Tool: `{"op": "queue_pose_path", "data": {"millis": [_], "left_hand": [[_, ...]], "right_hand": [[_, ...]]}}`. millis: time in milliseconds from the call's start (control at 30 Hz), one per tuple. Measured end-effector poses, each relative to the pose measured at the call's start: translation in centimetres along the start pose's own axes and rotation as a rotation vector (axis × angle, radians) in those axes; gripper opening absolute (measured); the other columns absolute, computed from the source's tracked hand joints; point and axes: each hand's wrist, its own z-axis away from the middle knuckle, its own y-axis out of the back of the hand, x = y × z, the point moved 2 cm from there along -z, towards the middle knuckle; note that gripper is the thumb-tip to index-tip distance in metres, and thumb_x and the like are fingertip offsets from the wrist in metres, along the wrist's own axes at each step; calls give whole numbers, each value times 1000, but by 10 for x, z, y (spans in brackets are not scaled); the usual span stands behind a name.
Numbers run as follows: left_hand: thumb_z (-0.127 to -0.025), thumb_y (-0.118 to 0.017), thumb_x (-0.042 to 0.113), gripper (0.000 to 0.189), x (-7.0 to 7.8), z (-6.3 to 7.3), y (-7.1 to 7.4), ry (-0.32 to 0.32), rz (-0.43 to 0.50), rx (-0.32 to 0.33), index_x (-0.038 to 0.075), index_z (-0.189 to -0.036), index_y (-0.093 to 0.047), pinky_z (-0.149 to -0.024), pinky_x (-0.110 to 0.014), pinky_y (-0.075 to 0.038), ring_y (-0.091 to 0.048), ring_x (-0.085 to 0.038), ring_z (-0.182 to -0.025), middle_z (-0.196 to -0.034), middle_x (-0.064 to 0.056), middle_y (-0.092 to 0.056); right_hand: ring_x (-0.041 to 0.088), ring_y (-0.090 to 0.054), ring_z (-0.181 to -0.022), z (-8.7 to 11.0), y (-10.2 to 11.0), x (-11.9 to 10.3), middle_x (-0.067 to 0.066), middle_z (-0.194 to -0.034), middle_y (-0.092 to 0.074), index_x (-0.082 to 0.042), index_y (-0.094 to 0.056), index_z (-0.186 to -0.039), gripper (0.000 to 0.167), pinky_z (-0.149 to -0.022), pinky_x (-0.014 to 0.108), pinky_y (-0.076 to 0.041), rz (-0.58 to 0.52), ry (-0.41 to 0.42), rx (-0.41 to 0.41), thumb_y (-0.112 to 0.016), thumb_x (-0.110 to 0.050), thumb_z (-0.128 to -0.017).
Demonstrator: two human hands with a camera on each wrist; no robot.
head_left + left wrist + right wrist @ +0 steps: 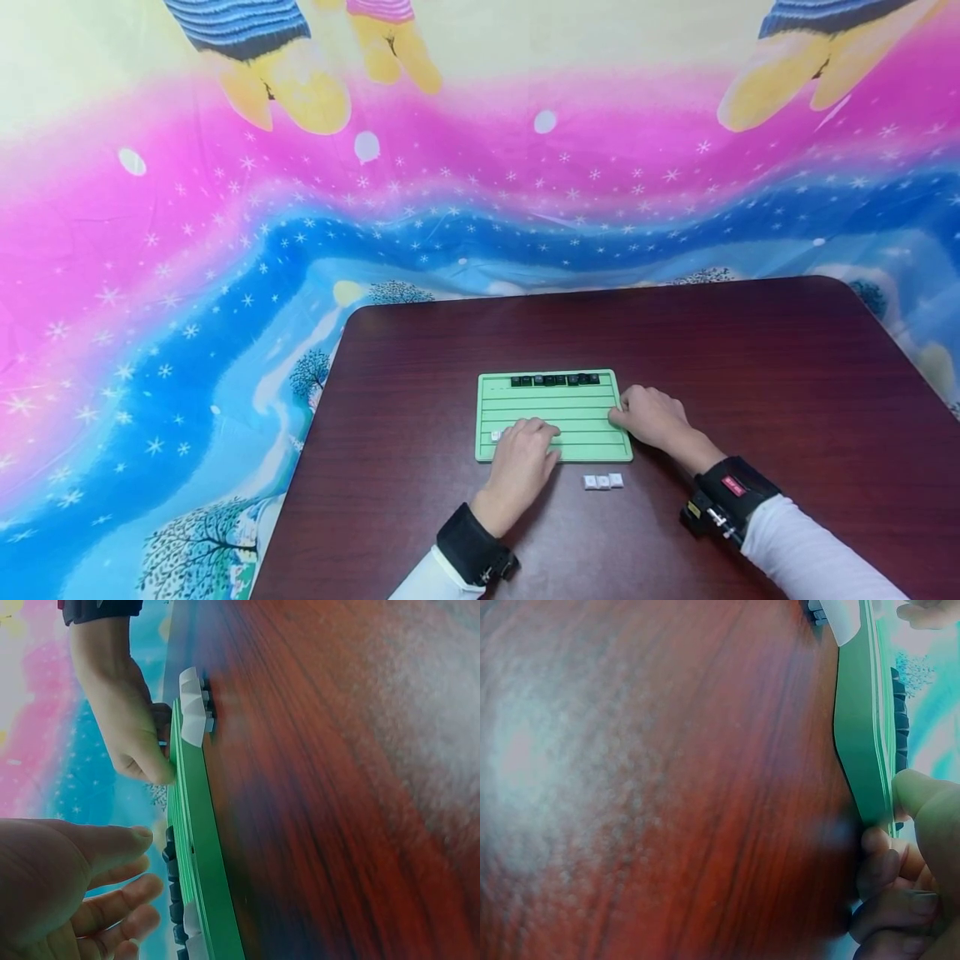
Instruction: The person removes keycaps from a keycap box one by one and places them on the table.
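Note:
A green grooved board [555,404] lies on the table, with a row of several black keycap-like pieces [555,380] along its far edge. Over the board's front left part is my left hand [522,454], fingers loosely bent and nothing between them in the left wrist view. Beside that hand, a white keycap-like piece [496,436] shows on the board, partly covered. My right hand [654,417] grips the board's right edge, thumb [915,787] on top and the other fingers curled at the side.
Three white keycap-like pieces [603,482] stand in a short row on the dark wooden table [420,350], just in front of the board. Behind the table hangs a colourful printed cloth [465,167]. Each wrist wears a black camera strap [738,500].

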Motion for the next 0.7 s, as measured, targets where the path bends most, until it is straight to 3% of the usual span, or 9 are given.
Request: {"op": "queue_pose_path", "data": {"millis": [700], "left_hand": [[-85,-81,23,24,-13,-2,1,37,-5,18,16,-107,-76,-75,-25,-53,-67,-14,-92,-103,3,-75]], "right_hand": [[9,-20,-50,0,1,-1,-9,-52,-23,-22,-32,-54,46,-48,26,-15,-16,2,-12,-61,-30,-88]]}}
